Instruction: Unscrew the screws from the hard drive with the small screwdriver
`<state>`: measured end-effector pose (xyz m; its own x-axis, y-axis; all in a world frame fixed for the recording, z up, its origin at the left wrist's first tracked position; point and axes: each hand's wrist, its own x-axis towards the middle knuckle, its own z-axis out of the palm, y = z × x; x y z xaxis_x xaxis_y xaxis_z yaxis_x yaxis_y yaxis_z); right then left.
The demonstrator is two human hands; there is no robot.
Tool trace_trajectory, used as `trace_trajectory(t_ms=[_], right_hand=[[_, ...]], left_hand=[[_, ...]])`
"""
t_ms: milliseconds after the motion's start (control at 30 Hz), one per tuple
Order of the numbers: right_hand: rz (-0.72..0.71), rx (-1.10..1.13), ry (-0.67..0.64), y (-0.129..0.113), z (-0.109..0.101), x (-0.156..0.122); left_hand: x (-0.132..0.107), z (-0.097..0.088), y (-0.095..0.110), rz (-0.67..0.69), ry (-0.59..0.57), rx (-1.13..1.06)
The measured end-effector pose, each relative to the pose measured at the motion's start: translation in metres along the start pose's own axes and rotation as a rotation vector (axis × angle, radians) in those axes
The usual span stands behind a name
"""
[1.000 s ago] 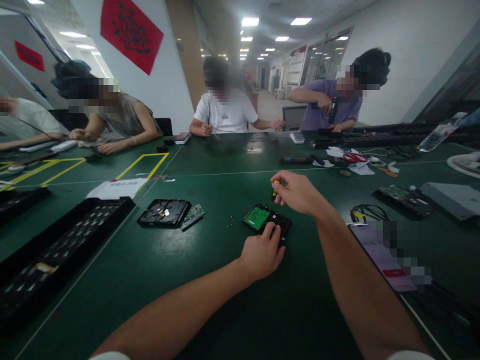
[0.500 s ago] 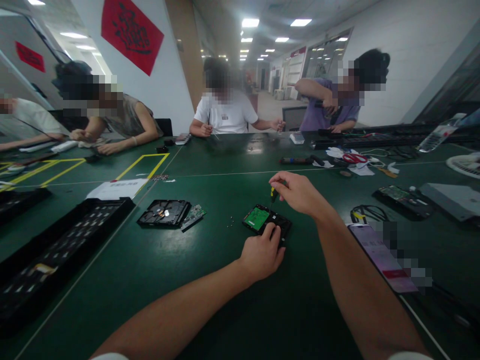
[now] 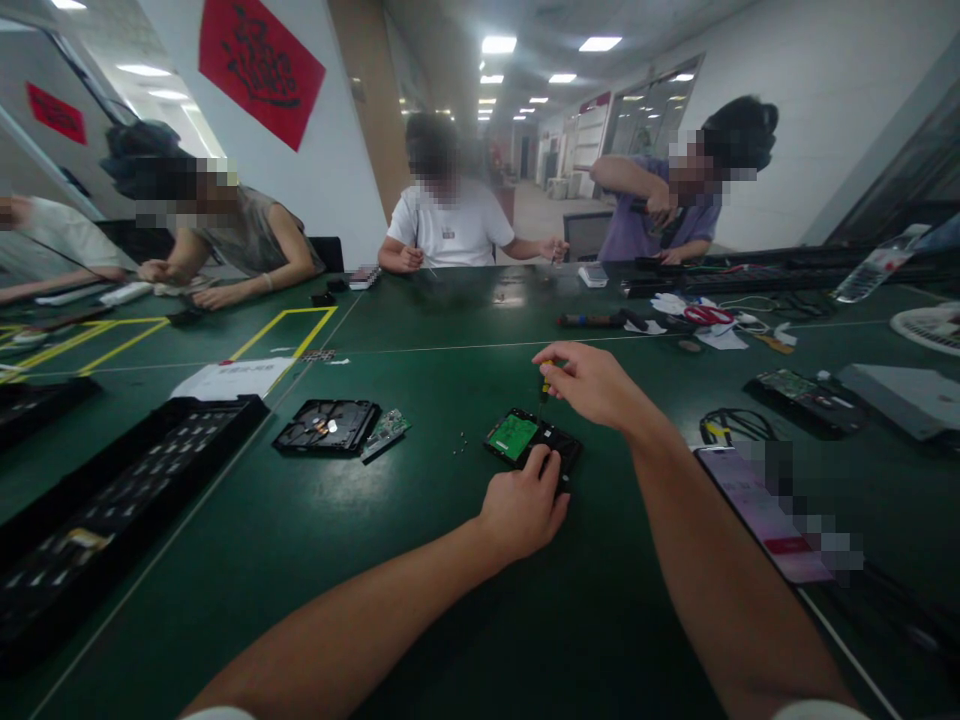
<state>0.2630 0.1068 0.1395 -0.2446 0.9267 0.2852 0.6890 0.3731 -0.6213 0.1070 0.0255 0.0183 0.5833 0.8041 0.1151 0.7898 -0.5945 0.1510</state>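
Head view: two hands working a hard drive (image 3: 534, 442) mid-bench (image 3: 420, 600), green circuit board (image 3: 512, 435) face up.
Left hand (image 3: 521, 510) at the drive's 6 o'clock, fingers curled, gripping its near edge and pinning it flat. Right hand (image 3: 592, 385) at 1 o'clock, fingertips pinched round a small screwdriver (image 3: 545, 385) held near upright, tip down on the drive's far edge. Loose screws (image 3: 459, 447) lie on the bench at 9 o'clock of the drive; farther out the same way, an opened drive (image 3: 328, 424) with a bare board (image 3: 387, 428) touching it. Black tray (image 3: 112, 490) at 8 o'clock, well apart. Phone (image 3: 757, 510) at 4 o'clock, cables (image 3: 731, 425) at 3 o'clock.
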Motion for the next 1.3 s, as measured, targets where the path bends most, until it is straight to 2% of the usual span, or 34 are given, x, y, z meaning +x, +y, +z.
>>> trace_trajectory(t_ms=[167,467,600,900,1167,1300], right_hand=[[-0.056,-0.095,0.015,-0.0026,-0.0051,0.0004],[0.095,0.024,0.024,-0.0014,-0.003,-0.0027],[0.052,0.05,-0.028,0.001,-0.0023,-0.0022],[0.0,-0.008,-0.029,-0.001,-0.0037,-0.0002],[0.091,0.07,0.01,0.0014,-0.0029,-0.0022],[0.014,0.011,-0.027,0.0003,-0.0039,-0.0016]], left_hand=[[-0.0007,-0.001,0.0004,0.006,0.0,-0.008],[0.0001,-0.0023,0.0007,-0.008,-0.016,-0.013],[0.0,-0.0014,0.0007,-0.013,-0.023,-0.014],[-0.0004,-0.0027,0.0006,-0.002,-0.015,-0.011],[-0.0003,-0.0014,0.0002,-0.005,-0.011,-0.017],[-0.0002,-0.0027,0.0005,0.0,-0.017,-0.023]])
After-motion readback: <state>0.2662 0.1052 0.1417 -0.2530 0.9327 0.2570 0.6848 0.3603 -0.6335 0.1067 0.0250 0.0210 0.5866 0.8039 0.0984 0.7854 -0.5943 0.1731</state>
